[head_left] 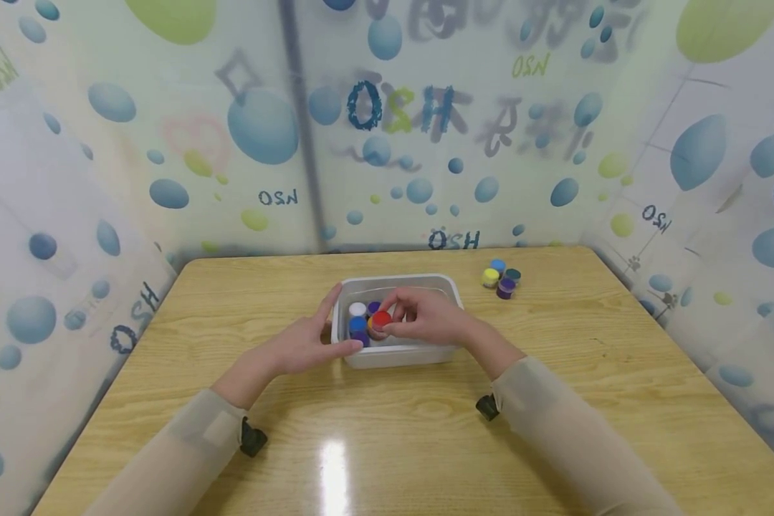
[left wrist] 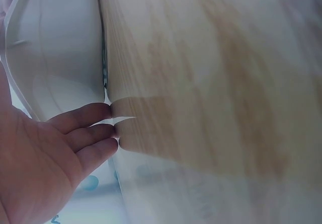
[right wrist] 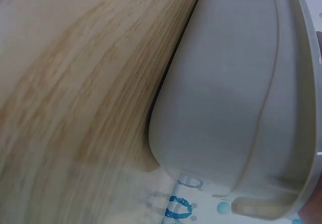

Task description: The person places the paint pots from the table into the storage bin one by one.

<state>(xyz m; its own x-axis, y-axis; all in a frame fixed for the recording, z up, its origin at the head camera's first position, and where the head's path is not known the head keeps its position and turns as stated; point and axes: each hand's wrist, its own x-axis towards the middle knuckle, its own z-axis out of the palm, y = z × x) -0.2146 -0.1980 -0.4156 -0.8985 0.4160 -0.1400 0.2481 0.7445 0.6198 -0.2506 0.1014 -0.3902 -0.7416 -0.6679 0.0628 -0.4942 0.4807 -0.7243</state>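
A white plastic bin (head_left: 393,356) sits on the table and holds several small jars at its left end. My right hand (head_left: 428,315) reaches over the bin and pinches a small red-lidded jar (head_left: 381,320) between thumb and fingers. Near it are a white-lidded jar (head_left: 357,309), a blue-lidded jar (head_left: 357,324) and purple-lidded ones, with an orange lid partly hidden behind the red. My left hand (head_left: 303,344) rests against the bin's left end, thumb along the front rim. In the left wrist view its other fingers (left wrist: 93,133) extend low beside the bin, fingertips at the table.
Behind the bin to the right, a cluster of small jars stands on the wooden table (head_left: 393,430): yellow (head_left: 490,278), blue (head_left: 497,266), dark green (head_left: 512,275) and purple (head_left: 506,288). Patterned curtains (head_left: 387,179) enclose the table's back and sides.
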